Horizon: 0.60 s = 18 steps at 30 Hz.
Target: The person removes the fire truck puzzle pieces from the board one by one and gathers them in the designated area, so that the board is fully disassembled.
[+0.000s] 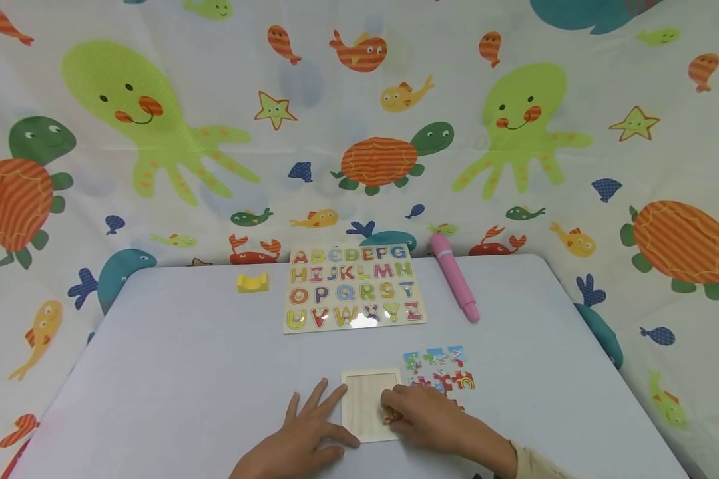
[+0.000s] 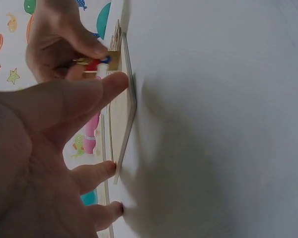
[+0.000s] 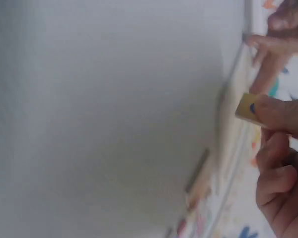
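Note:
A shallow square wooden puzzle tray [image 1: 364,407] lies on the table with its plain bottom bare. My left hand [image 1: 299,436] is spread at the tray's left side, its thumb tip and a fingertip on the frame. Over the tray's right part, my right hand [image 1: 428,418] pinches a jigsaw piece [image 3: 246,109] between thumb and fingers. Red, yellow and blue print shows on that piece in the left wrist view, with most of its face hidden by the fingers. Several loose jigsaw pieces [image 1: 445,380] lie to the right of the tray, some partly behind my right hand.
A wooden alphabet board [image 1: 353,289] lies at the back middle of the white table [image 1: 216,372]. Beside it are a pink marker-shaped stick [image 1: 455,278] on the right and a small yellow block [image 1: 253,283] on the left. A sea-animal curtain [image 1: 347,86] hangs behind.

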Tool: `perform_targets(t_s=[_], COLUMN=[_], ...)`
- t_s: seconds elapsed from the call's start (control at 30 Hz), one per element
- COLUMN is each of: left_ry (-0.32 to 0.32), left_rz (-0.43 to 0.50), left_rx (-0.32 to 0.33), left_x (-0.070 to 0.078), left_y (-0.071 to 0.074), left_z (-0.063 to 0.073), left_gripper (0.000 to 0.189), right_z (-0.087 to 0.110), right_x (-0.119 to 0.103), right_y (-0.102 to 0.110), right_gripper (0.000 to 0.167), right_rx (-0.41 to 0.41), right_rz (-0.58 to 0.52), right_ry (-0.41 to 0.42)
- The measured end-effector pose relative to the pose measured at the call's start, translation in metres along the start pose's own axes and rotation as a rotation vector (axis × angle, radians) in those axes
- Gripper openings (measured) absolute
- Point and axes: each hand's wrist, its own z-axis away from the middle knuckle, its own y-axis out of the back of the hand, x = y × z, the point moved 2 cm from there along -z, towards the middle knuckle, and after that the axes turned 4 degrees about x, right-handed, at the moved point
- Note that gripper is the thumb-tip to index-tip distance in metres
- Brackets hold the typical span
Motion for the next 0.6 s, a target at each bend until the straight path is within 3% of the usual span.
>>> perform_targets(t_s=[0.1, 0.2, 0.43, 0.6], left_ry=[-0.007, -0.008, 0.010, 0.022], left_rz=[0.010, 0.000, 0.002, 0.009], left_rx=[-0.001, 0.006, 0.013, 0.013], left_x=[0.000, 0.001, 0.003, 0.003], left_y=[-0.001, -0.001, 0.000, 0.000], left_z=[0.000, 0.001, 0.001, 0.001], left_gripper=[0.021, 0.021, 0.022, 0.022], right_z=[0.009, 0.020, 0.052, 0.062], right_x=[0.010, 0.028, 0.081, 0.100], right_y=[0.014, 0.035, 0.069, 0.067], right_gripper=[0.032, 0.028, 0.020, 0.022], right_rx=[0.091, 0.121, -0.100, -0.125], right_rz=[-0.103, -0.176, -0.259, -0.227], right_ry=[0.052, 0.034, -0.181, -0.206])
